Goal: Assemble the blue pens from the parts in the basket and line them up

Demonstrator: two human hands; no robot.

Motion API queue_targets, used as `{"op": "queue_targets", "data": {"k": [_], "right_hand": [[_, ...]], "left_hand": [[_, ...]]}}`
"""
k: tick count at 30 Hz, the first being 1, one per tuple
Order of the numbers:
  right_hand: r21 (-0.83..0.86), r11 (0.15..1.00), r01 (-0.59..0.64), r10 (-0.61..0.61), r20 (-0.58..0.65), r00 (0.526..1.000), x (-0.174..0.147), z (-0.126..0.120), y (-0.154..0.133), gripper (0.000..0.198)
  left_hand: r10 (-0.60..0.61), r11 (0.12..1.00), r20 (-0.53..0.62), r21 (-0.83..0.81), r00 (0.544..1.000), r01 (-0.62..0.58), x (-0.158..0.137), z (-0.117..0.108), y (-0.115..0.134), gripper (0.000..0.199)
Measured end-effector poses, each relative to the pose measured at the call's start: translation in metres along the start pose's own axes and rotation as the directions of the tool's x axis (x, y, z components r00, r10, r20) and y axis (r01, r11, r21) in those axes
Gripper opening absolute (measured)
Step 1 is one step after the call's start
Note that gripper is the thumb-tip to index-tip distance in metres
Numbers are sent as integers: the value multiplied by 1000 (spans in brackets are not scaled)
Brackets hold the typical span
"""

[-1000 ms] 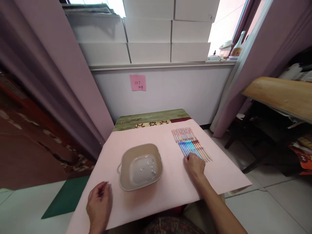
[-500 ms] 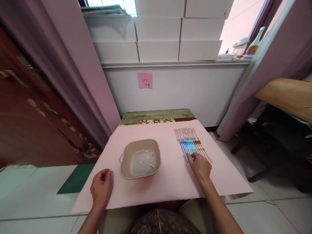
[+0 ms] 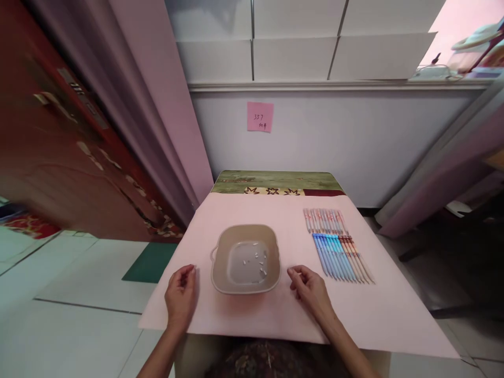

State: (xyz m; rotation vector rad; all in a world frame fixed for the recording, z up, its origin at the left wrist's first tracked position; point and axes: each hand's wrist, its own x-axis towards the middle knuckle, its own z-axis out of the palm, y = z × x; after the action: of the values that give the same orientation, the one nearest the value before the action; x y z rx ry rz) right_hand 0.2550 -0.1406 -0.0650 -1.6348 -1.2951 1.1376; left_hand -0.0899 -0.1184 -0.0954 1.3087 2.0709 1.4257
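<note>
On the left of the pink-covered table, my left hand (image 3: 181,294) is closed, thumb and fingers pinched around a small white piece (image 3: 193,269) at the fingertips. A beige plastic basin (image 3: 218,281) stands between my hands, with several small white bits (image 3: 261,263) scattered on its bottom. Just right of the basin hovers my right hand (image 3: 311,289), its fingers loosely curled and nothing visible in them. Beyond it lies a row of slim pens (image 3: 340,257), blue at the left and brown-topped at the right. Behind those is a second row of pinkish pens (image 3: 325,220).
Pink paper (image 3: 244,210) covers most of the table, with a green patterned strip (image 3: 275,181) showing at the back. A pink note (image 3: 260,116) sticks to the wall. Curtains hang at both sides, and a red door (image 3: 79,136) stands at the left.
My right hand has left the blue pens and moved left, closer to the basin. The left hand stays beside the basin. My view has tilted down and shifted left.
</note>
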Motion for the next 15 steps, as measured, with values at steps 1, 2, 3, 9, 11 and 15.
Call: {"op": "queue_targets", "data": {"k": [1, 2, 3, 9, 11, 15], "right_hand": [[83, 995, -50, 46, 50, 998, 3, 9, -3, 50], [146, 985, -92, 79, 92, 993, 6, 17, -6, 53], [189, 975, -119, 96, 124, 988, 8, 25, -8, 55], [290, 953, -92, 48, 154, 987, 22, 41, -9, 42], [330, 942, -58, 19, 119, 993, 26, 42, -10, 42], [306, 951, 30, -61, 92, 994, 37, 51, -26, 43]], "left_hand": [[-18, 1000, 43, -24, 999, 19, 0, 0, 5, 37], [-42, 998, 112, -45, 993, 47, 1, 0, 12, 39], [-67, 994, 203, -69, 977, 83, 2, 1, 20, 40], [-236, 906, 563, -166, 792, 388, 2, 13, 78, 53], [-218, 906, 556, -191, 802, 378, 2, 13, 88, 55], [-238, 897, 532, -201, 813, 394, 12, 9, 92, 59]]}}
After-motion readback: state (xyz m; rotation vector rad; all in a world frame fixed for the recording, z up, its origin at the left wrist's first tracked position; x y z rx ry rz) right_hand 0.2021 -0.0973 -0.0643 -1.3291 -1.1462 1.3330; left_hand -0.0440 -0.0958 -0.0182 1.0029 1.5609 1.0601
